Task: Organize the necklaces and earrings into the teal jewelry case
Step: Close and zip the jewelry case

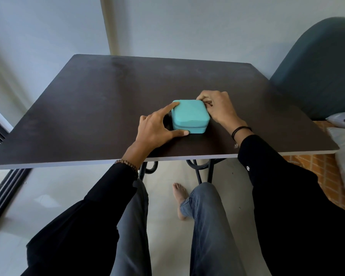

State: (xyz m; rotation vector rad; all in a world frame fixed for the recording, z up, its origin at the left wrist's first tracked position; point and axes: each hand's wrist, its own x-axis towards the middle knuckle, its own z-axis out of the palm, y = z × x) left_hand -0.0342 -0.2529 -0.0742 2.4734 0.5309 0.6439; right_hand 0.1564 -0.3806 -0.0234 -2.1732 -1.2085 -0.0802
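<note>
Teal jewelry case (190, 116) sits shut on desk (88, 108), between both hands. Left hand (157, 128) fingers spread, bracing it; right hand (217, 108) fingers pinch its far corner (zipper pull, probably). Light, semi-rigid; likely slides.

The teal jewelry case (190, 116) is looking matt and smooth, like faux leather; the dark table (88, 108) is showing a dull, faintly smudged laminate sheen

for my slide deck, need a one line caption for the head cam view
Left hand steadies the closed teal jewelry case on a dark table while the right hand pinches at its far right corner.
</note>
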